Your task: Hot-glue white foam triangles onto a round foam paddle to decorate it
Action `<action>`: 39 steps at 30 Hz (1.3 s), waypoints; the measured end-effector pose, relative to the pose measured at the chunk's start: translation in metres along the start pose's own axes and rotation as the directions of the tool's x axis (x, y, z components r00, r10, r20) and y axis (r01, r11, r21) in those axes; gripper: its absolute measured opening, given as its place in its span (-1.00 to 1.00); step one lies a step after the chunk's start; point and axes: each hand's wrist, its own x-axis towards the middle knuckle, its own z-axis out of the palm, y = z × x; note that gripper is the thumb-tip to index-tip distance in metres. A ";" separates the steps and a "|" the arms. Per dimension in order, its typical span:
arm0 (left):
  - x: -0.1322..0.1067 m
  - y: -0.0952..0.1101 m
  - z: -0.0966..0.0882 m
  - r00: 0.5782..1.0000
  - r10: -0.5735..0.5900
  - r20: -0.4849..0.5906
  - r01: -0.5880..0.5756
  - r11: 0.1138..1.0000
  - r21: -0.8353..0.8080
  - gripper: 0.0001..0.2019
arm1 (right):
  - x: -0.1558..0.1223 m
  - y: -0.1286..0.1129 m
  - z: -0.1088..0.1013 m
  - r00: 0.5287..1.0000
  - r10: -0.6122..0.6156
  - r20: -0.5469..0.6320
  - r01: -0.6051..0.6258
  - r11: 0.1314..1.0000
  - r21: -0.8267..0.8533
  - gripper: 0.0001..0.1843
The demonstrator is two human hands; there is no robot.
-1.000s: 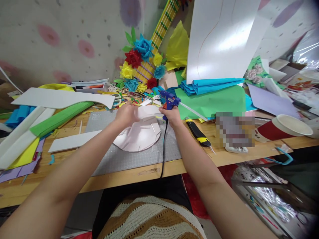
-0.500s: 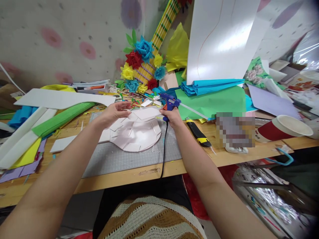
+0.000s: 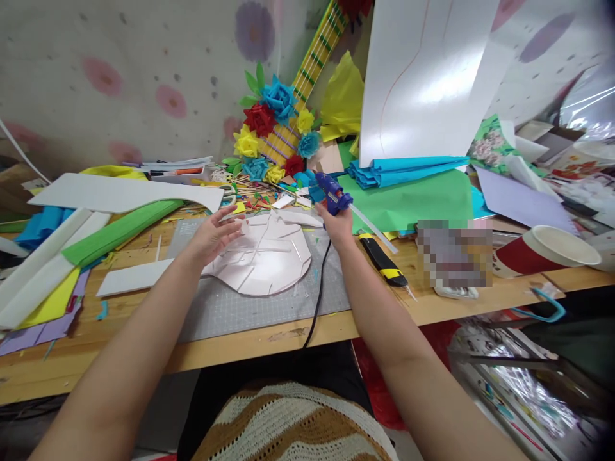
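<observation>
Glue gun (image 3: 335, 197) tilted steeper, hands (image 3: 214, 238) apart

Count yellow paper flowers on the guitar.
3 on the guitar: left yellow flower at the body's left side, right yellow flower opposite, bottom yellow flower at the lower edge. More may be hidden.

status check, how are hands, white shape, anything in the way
Right hand gripping blue glue gun; left hand open by white shape. Shape on grey mat. Black cord crossing mat, right of shape.
</observation>
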 end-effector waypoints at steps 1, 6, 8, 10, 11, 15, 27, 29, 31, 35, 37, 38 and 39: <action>-0.001 -0.003 0.002 1.000 -0.010 0.021 0.010 1.000 -0.002 -0.42 | -0.006 -0.005 0.003 0.999 0.028 0.016 -0.028 0.999 0.036 -0.59; -0.002 -0.007 0.005 0.997 0.003 0.083 -0.001 1.000 -0.025 -0.31 | -0.031 -0.021 0.014 0.869 0.164 0.467 -0.201 0.979 0.029 -0.52; -0.002 -0.006 0.006 0.995 0.012 0.094 -0.009 0.999 -0.039 -0.28 | -0.036 -0.023 0.015 0.820 0.179 0.543 -0.204 0.979 -0.015 -0.52; -0.001 -0.006 0.007 0.993 0.015 0.113 -0.012 0.999 -0.035 -0.26 | -0.038 -0.024 0.016 0.798 0.197 0.569 -0.202 0.978 -0.056 -0.53; -0.001 -0.006 0.008 0.992 0.016 0.123 -0.013 1.000 -0.025 -0.26 | -0.038 -0.025 0.016 0.795 0.209 0.569 -0.204 0.976 -0.072 -0.54; 0.000 -0.006 0.009 0.989 0.016 0.146 -0.017 1.000 0.003 -0.26 | -0.039 -0.029 0.016 0.791 0.234 0.566 -0.205 0.972 -0.115 -0.56; 0.002 -0.001 0.000 0.994 0.026 0.106 -0.038 0.993 0.111 -0.20 | -0.030 -0.018 0.011 0.856 0.206 0.475 -0.194 0.978 -0.076 -0.58; 0.003 0.002 -0.002 0.996 0.050 0.073 -0.067 0.969 0.238 -0.08 | -0.027 -0.016 0.009 0.871 0.189 0.453 -0.195 0.980 -0.034 -0.58; 0.005 0.006 0.000 0.994 0.090 0.054 -0.105 0.894 0.436 0.06 | -0.025 -0.014 0.007 0.890 0.174 0.422 -0.193 0.981 0.003 -0.58; 0.006 0.012 0.015 0.981 0.149 0.125 -0.187 0.556 0.810 0.17 | -0.021 -0.012 0.004 0.916 0.144 0.376 -0.167 0.986 0.029 -0.57; 0.007 0.014 0.025 0.977 0.126 0.169 -0.206 0.400 0.893 0.14 | -0.020 -0.012 0.004 0.924 0.146 0.353 -0.166 0.986 0.025 -0.57; 0.008 0.013 0.030 0.977 0.111 0.180 -0.208 0.349 0.914 0.13 | -0.020 -0.012 0.005 0.927 0.150 0.344 -0.168 0.985 0.023 -0.57; 0.009 0.013 0.034 0.978 0.099 0.185 -0.207 0.315 0.926 0.13 | -0.021 -0.013 0.005 0.928 0.153 0.339 -0.171 0.985 0.022 -0.57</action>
